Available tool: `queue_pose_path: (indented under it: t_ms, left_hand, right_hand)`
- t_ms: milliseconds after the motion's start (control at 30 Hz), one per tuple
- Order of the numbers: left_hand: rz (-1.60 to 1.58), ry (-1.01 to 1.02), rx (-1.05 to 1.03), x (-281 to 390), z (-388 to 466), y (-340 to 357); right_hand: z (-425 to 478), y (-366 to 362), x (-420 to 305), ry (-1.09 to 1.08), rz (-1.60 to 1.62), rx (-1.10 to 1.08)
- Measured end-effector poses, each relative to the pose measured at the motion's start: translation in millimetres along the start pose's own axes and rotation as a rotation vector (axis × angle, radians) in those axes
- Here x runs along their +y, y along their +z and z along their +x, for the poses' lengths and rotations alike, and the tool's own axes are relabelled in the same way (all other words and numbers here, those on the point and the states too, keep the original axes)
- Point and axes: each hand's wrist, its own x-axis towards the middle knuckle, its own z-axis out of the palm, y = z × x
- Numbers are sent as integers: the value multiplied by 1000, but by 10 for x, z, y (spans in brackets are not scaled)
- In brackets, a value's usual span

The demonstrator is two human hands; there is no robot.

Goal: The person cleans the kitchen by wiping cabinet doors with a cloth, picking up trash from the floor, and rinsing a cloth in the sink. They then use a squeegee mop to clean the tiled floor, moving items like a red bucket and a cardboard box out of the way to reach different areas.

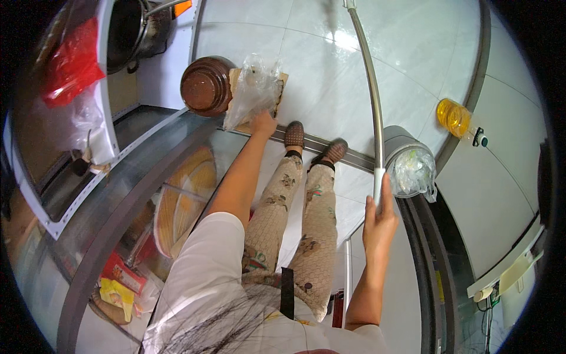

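My left hand (264, 124) grips the lower edge of a clear plastic bag (256, 90), its fingers partly hidden by the film. The bag lies over a cardboard box (283, 84), beside a brown glazed jar (204, 86). My right hand (380, 217) is closed around the white grip of a long metal pole (373, 88), which runs up past the top of the view, so its far end is out of sight. Right of the pole is a grey bin (395, 137) with a clear plastic liner (413, 170).
A bottle of yellow liquid (454, 118) lies on the tiled floor at the right. A metal floor track (353, 157) passes by my shoes. At the left are a white metal shelf frame (108, 88) with dark pots (154, 35), a red plastic bag (75, 66) and a glass panel.
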Motion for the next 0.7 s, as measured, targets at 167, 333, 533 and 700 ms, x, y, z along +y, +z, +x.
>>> queue_pose_path:
  t_ms: [167,333,533,700]
  left_hand:
    - [-56,49,35,92,509,262]
    - [-18,-17,-103,202,773,401]
    - [98,91,199,229,908,594]
    - [65,309,340,364,1269,27]
  right_hand:
    - [-1,125,133,181,44,-70]
    - [46,208,394,97,101,-8]
    - [159,161,525,118,27,-45]
    - [211,133,557,2,22,-21]
